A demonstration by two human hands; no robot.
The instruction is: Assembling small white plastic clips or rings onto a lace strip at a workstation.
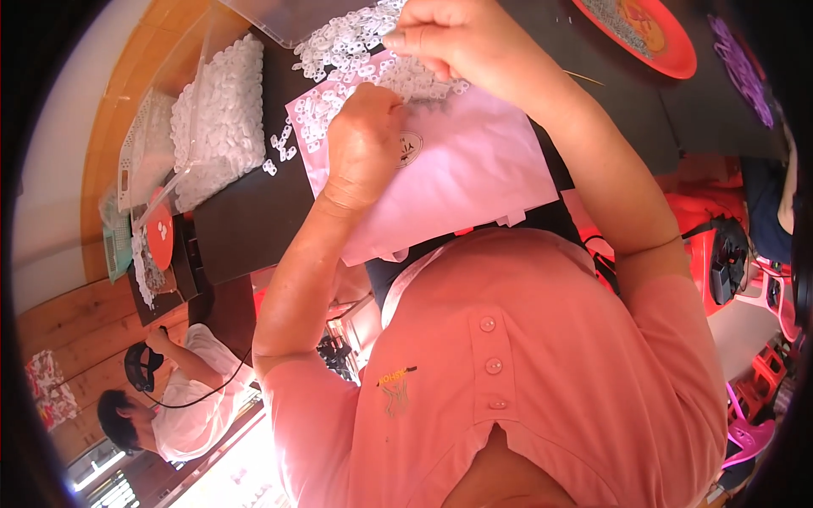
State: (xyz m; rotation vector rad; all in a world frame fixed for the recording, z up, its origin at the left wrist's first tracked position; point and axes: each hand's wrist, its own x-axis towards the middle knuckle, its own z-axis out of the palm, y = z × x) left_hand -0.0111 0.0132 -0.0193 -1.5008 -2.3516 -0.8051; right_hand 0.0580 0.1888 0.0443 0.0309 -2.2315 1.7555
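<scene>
My left hand (366, 140) is closed, its fingers curled over the pink cloth bag (483, 173) that lies across my lap and the table edge. Whatever is in that grip is hidden. Above and to the right, my right hand (453, 41) is pinched together, fingertips pointing left; anything between them is too small to make out. Beneath and beyond both hands spreads a heap of small white plastic pieces with holes (351, 41), partly on the bag's far edge. A few loose white pieces (279, 148) lie left of the bag.
A clear bag packed with white pieces (222, 118) stands on the dark table (254, 224) at left, near a red dish (159, 237). At far right are a red plate with small grey bits (611, 24) and a purple bundle (741, 72). Another person (199, 389) sits lower left.
</scene>
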